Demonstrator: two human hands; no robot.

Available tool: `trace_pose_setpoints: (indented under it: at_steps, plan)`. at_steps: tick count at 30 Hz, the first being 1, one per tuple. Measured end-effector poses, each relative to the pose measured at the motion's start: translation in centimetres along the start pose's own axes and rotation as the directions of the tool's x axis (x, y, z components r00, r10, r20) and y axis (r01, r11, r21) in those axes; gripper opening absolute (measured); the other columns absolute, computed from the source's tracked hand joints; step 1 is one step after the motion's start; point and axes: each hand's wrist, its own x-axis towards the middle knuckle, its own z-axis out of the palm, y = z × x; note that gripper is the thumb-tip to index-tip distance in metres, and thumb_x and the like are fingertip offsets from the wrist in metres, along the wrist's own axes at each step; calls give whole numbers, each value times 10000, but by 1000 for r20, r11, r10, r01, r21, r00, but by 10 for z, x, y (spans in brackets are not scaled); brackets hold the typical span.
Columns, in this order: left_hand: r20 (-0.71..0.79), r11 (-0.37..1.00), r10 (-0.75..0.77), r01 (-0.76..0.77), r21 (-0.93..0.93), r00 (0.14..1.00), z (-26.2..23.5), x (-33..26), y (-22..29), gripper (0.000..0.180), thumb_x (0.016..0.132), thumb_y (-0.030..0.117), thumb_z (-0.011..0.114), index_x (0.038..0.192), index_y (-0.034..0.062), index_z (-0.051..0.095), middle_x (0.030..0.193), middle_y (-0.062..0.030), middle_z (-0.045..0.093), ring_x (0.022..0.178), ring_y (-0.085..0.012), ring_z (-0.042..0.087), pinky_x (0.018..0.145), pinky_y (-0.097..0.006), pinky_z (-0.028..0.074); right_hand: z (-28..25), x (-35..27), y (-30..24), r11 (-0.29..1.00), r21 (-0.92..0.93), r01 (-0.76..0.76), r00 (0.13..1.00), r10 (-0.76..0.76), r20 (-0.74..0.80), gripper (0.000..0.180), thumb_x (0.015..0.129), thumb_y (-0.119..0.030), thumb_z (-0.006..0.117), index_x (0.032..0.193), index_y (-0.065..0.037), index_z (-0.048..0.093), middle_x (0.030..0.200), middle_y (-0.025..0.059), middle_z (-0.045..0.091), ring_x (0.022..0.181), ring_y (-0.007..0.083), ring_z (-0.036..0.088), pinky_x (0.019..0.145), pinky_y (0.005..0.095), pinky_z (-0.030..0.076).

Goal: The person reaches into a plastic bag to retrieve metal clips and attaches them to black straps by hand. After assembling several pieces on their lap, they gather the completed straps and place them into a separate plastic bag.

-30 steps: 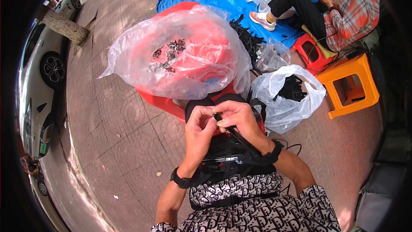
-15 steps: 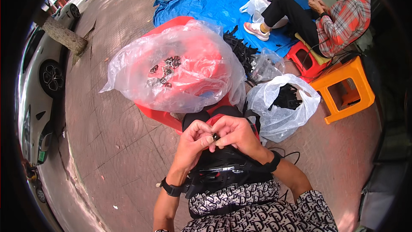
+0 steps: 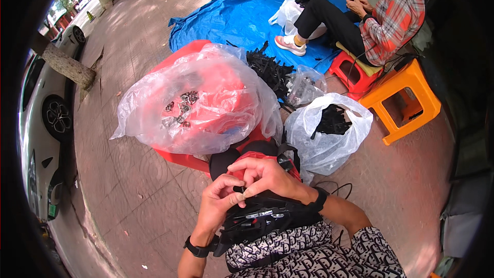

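Over my lap, my left hand (image 3: 218, 198) and my right hand (image 3: 271, 178) meet with their fingertips pinched together. Between them is a small black piece (image 3: 239, 189), mostly covered by fingers, so its exact kind does not show. Just below lie several dark straps with shiny metal bits (image 3: 263, 216) across my lap. In front of me, a clear plastic bag (image 3: 149, 116) is spread over a red plastic surface (image 3: 180, 159). Small metal buckles (image 3: 186, 104) lie in that bag.
A white plastic bag (image 3: 355, 139) of black straps stands to the right. Behind it are a clear bag of small parts (image 3: 307, 86) and a black strap pile (image 3: 267, 69). A person (image 3: 393, 20) sits by the blue tarp (image 3: 221, 23), near an orange stool (image 3: 404, 104). Cars stand left.
The view has shifted, so the surroundings sit further left and lower. Both hands keep pinching together, lower in the picture, and the right fingers have changed position around the black piece.
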Motion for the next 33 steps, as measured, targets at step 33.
trace_pose_setpoints:
  at_steps: [33]
  plan:
    - [28,490,460,-280,825,888,23,1,-21,258,657,-28,629,894,13,537,760,-83,508,626,-191,529,539,-274,432,1,-3,5,206,-884,420,723,-664,189,93,629,-18,594,670,-22,510,581,59,504,505,198,541,429,291,403]
